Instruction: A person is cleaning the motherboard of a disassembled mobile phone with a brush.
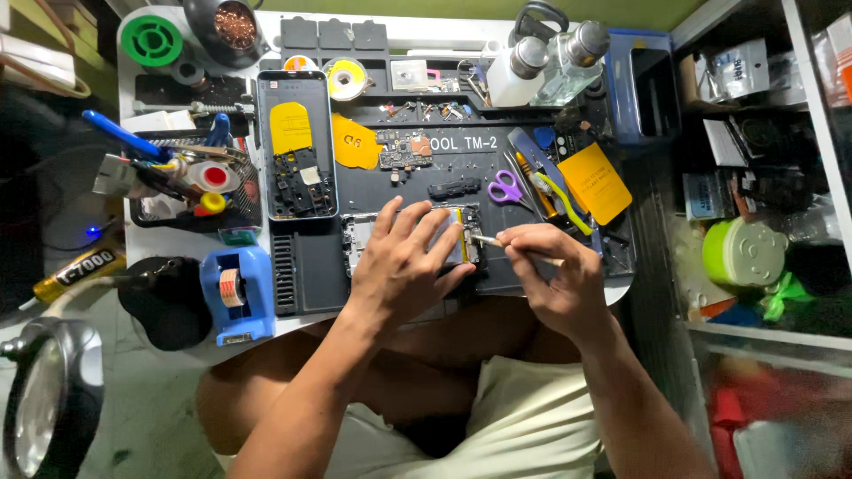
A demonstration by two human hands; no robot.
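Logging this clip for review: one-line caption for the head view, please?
Left hand steadies an opened phone body on a dark grey repair mat while right hand applies thin metal tweezers.

The work mat point(390, 186) is seen as dark, matt and rubbery, with moulded ridges along its upper edge. The opened phone point(297, 146) is framed in smooth grey metal or plastic; which of the two cannot be told from this view. Its inside is covered partly by a matt yellow sheet. The tool point(493, 241) pinched in the right hand point(555, 284) is shown as thin, bright metal. The scissors point(506, 188) are given glossy purple plastic handles. The tape dispenser point(235, 293) is made of smooth blue plastic. The bottles point(550, 58) are capped with shiny metal. The shorts point(524, 417) are of pale, soft cloth.
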